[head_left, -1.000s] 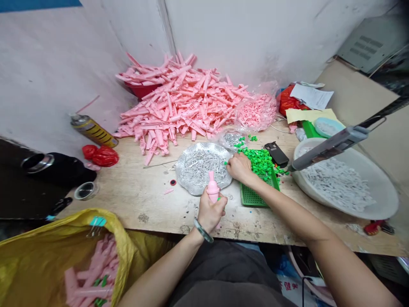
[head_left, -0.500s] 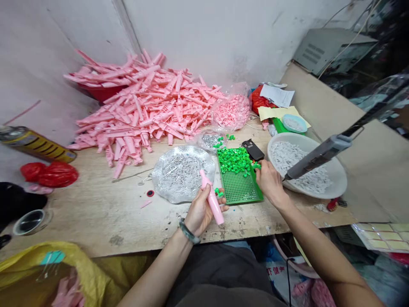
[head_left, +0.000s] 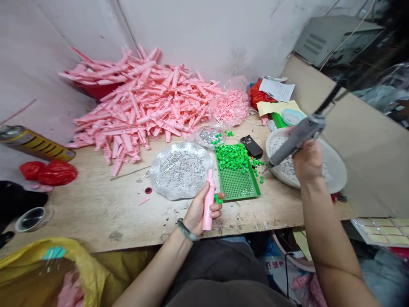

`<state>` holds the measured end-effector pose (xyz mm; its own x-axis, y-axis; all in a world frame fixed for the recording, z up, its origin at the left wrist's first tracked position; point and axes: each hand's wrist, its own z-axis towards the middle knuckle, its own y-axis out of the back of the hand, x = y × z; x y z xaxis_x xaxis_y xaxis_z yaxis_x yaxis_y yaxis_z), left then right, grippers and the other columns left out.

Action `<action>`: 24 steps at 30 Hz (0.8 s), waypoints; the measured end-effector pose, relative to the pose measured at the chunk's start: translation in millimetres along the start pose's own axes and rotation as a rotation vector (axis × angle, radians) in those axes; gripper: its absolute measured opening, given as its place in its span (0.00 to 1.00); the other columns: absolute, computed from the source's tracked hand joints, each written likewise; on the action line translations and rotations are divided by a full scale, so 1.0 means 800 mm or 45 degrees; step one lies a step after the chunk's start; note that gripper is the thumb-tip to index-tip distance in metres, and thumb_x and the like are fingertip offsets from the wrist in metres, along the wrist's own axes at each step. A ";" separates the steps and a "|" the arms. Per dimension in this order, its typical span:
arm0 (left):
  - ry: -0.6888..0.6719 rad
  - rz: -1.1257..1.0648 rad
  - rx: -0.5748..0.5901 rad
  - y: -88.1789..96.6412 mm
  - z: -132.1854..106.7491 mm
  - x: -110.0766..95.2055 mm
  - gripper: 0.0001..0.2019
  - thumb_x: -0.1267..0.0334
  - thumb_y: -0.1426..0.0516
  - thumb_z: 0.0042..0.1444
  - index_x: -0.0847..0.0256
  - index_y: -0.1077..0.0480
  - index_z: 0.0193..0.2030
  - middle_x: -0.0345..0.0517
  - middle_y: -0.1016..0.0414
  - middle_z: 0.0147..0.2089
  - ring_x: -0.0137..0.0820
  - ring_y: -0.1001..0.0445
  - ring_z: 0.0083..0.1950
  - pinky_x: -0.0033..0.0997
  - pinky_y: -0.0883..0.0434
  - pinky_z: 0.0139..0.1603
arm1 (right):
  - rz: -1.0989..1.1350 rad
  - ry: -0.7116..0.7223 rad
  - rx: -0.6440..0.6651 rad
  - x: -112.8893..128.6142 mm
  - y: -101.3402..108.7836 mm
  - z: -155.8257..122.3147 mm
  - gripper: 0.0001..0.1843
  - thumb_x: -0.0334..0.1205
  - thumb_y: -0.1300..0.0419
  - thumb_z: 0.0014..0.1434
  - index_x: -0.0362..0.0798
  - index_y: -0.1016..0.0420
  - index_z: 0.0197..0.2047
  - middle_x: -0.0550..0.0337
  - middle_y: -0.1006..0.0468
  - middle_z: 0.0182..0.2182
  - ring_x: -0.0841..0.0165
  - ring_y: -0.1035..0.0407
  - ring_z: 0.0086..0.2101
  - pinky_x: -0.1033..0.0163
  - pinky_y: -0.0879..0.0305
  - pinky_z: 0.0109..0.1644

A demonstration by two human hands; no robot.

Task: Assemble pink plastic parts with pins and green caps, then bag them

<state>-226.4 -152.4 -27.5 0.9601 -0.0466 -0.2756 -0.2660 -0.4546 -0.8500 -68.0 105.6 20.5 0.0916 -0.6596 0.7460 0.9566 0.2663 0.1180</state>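
My left hand is closed around a pink tube-shaped plastic casing, its narrow end pointing up and away from me. Beside the casing, a small green plastic part shows at my left fingers; whether it is fixed to the casing I cannot tell. My right hand is wrapped around a grey electric screwdriver, raised over the white bowl of small white parts. The tool slants, its tip end down and to the left. Between my hands lies a green perforated tray with green parts heaped at its far end.
A silvery dish of small metal pieces sits left of the tray. Behind it spreads a large pile of pink casings. A black box-like object lies by the tray. At left are a spray can and a yellow sack.
My right hand has left the green parts at the tray's edge and taken hold of the electric screwdriver, lifting it. My left hand has turned the pink casing more upright.
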 end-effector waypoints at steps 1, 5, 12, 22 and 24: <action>0.027 -0.012 0.022 -0.002 0.001 0.001 0.14 0.49 0.47 0.63 0.59 0.37 0.42 0.42 0.33 0.34 0.17 0.43 0.19 0.15 0.47 0.16 | 0.175 -0.196 0.233 -0.008 -0.004 0.006 0.31 0.65 0.46 0.58 0.47 0.30 0.52 0.42 0.27 0.47 0.52 0.30 0.49 0.49 0.32 0.48; 0.022 -0.014 0.012 -0.011 0.006 0.009 0.16 0.50 0.50 0.64 0.62 0.35 0.47 0.44 0.34 0.35 0.23 0.34 0.24 0.22 0.32 0.21 | 0.510 -0.543 0.442 -0.019 -0.037 -0.018 0.20 0.53 0.33 0.51 0.50 0.27 0.42 0.59 0.27 0.33 0.66 0.30 0.34 0.56 0.30 0.42; 0.068 0.032 -0.113 -0.012 0.020 0.021 0.13 0.52 0.48 0.65 0.61 0.36 0.44 0.37 0.37 0.30 0.14 0.47 0.16 0.12 0.50 0.11 | 0.629 -0.626 0.634 0.027 -0.044 -0.068 0.21 0.51 0.34 0.51 0.52 0.26 0.46 0.57 0.25 0.41 0.64 0.30 0.39 0.57 0.30 0.43; -0.008 0.169 -0.204 -0.021 0.034 0.047 0.25 0.39 0.48 0.59 0.63 0.35 0.43 0.34 0.41 0.27 0.14 0.48 0.16 0.14 0.47 0.11 | 0.221 -0.572 0.143 -0.010 -0.075 -0.112 0.19 0.55 0.34 0.50 0.51 0.35 0.26 0.67 0.34 0.16 0.71 0.39 0.16 0.62 0.40 0.22; -0.011 0.184 -0.218 -0.022 0.034 0.049 0.25 0.39 0.48 0.60 0.63 0.35 0.43 0.34 0.41 0.27 0.14 0.48 0.16 0.14 0.47 0.11 | 0.220 -0.551 0.037 -0.020 -0.078 -0.119 0.19 0.54 0.34 0.51 0.51 0.36 0.27 0.68 0.36 0.16 0.72 0.40 0.16 0.62 0.41 0.22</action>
<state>-186.4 -122.3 -35.8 0.9122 -0.1149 -0.3934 -0.3817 -0.5880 -0.7132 -102.8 32.4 -61.4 0.1192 -0.2512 0.9606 0.9288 0.3702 -0.0184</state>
